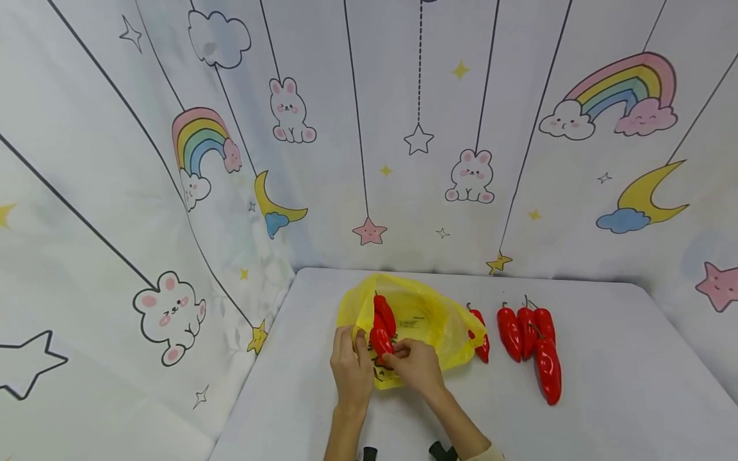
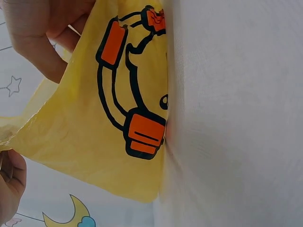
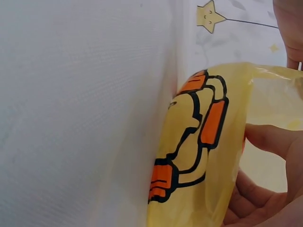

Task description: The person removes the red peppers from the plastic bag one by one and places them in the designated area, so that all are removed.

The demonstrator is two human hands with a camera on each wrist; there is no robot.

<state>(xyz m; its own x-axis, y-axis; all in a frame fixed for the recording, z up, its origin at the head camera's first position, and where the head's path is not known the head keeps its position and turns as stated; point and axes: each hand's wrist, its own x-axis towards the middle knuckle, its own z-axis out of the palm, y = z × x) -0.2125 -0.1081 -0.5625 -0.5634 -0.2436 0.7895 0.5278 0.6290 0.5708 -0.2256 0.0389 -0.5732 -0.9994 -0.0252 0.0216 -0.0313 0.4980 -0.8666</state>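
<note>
My left hand (image 1: 352,368): gripping the rim of a yellow bag (image 1: 455,320). My right hand (image 1: 418,366): pinching one red pepper (image 1: 380,340) at the bag's mouth, between both hands; bagging step, I judge. Next move calls for letting go deeper inside. Second pepper (image 1: 388,314): just beyond, in the bag. Five loose peppers (image 1: 527,333): rightward of my right hand.

I'm viewing a curtained-off booth (image 1: 323,192), whether in a home or studio I can't tell. White cloth curtains (image 1: 392,83) printed with pastel rainbows (image 1: 628,72) and rabbits (image 1: 471,179) are hanging around a white, round-cornered table (image 1: 611,384).
</note>
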